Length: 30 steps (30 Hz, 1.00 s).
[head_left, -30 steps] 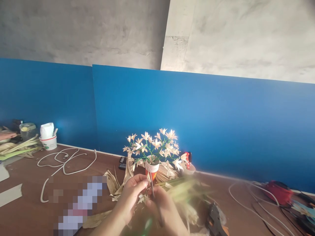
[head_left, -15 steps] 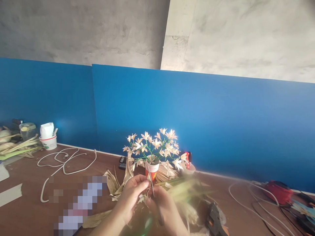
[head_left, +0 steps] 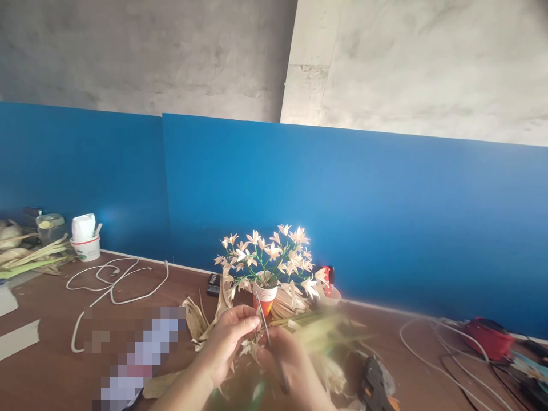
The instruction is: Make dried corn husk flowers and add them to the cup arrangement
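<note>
My left hand [head_left: 226,342] pinches a small pale husk flower [head_left: 248,347] between thumb and fingers. My right hand [head_left: 289,371] is closed round scissors [head_left: 263,319], whose thin blades point up beside the flower. Both hands are low in the middle of the view, over the brown table [head_left: 51,365]. Just behind them stands a paper cup [head_left: 265,297] with a bunch of cream flowers [head_left: 269,254] on green stems. Blurred green-yellow leaves [head_left: 321,334] lie to the right of my hands.
White cable [head_left: 115,285] loops on the left. A white tub [head_left: 85,242], a jar [head_left: 49,225] and long leaves [head_left: 29,260] sit far left. A glue gun [head_left: 374,379] lies lower right; a red object [head_left: 488,337] and cables [head_left: 436,354] are far right. A blue panel [head_left: 385,217] backs the table.
Almost nothing differs: both hands stay closed on the flower and scissors, and the view has shifted down very slightly.
</note>
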Tool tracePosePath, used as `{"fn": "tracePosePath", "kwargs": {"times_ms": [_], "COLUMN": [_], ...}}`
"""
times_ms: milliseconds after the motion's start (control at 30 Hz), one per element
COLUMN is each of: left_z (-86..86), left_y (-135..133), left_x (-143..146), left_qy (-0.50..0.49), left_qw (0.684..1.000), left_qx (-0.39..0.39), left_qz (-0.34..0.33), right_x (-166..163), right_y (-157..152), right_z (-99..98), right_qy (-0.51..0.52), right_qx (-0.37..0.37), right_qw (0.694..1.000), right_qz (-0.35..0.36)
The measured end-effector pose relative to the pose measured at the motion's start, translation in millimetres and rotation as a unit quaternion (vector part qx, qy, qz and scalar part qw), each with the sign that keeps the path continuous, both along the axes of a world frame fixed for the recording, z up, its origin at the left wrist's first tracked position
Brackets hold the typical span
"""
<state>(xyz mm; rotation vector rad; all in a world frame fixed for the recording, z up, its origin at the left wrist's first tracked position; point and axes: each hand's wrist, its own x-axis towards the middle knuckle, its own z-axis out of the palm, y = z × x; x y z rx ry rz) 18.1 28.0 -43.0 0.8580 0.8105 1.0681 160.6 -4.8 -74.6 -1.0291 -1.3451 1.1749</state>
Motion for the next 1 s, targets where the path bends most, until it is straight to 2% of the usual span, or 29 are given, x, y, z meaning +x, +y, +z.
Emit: {"fn": "tracePosePath", "kwargs": {"times_ms": [233,433,667,767,900,1000], "left_z": [9.2,9.9,5.3,2.9,-1.3,-4.8], "left_y": [1.8,1.3,6.2,6.3,0.8,-4.3], "left_x": [-6.8,-7.6,-11.0,-9.0,0.6,7.3], "left_qy": [0.044,0.06,0.07,0.089,0.086,0.074], "left_qw": [0.999,0.998,0.997,0.995,0.994,0.994], "left_qx": [-0.004,0.004,0.004,0.018,0.05,0.051], "left_qz": [-0.02,-0.014,-0.023,-0.033,-0.039,-0.057], "right_x": [7.0,9.2,16.9,15.1,5.3,0.0], "right_y": [-2.9,-3.7,-3.6,-0.3,3.8,4.8], "right_z": [13.8,18.1,20.0,17.6,16.9,17.0], "right_qy": [-0.062,-0.073,-0.076,-0.059,0.035,0.066], "right_qx": [0.001,0.004,-0.059,-0.066,-0.049,-0.051], "right_qw": [0.998,0.997,0.995,0.996,0.996,0.99], "right_qz": [0.002,0.002,0.032,0.005,-0.068,-0.116]}}
